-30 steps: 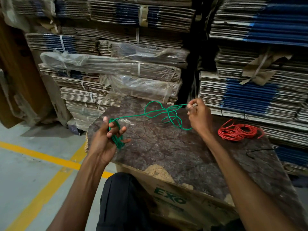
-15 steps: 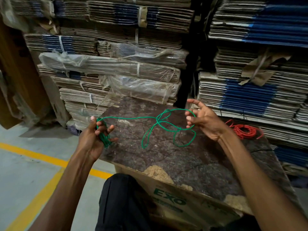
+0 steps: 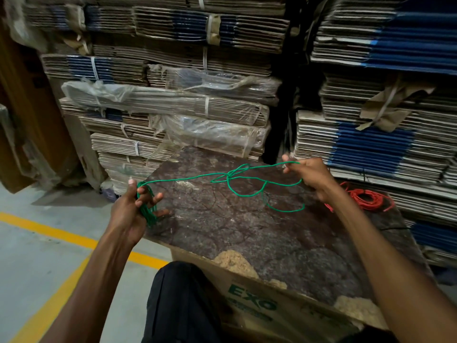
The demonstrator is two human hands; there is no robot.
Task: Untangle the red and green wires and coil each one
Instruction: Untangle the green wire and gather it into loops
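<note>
Left hand [image 3: 133, 209] gripped green wire [image 3: 247, 193] coil wrapped round its fingers; right hand [image 3: 312, 178] pinched the free strand, 1 loose knot between them. Red wire [image 3: 368, 199] lay coiled just beyond right wrist. Wire looked light, springy, kink-prone; best held near the knot.

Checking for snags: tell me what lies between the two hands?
Head view: only green wire spans left hand to right hand, tangled midway.

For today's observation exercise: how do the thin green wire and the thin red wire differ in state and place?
The green wire is held by the left hand and right hand, stretched and knotted; the red wire lies untouched on the brown board. Green is partly coiled; red is fully bundled. Both are thin and flexible.
</note>
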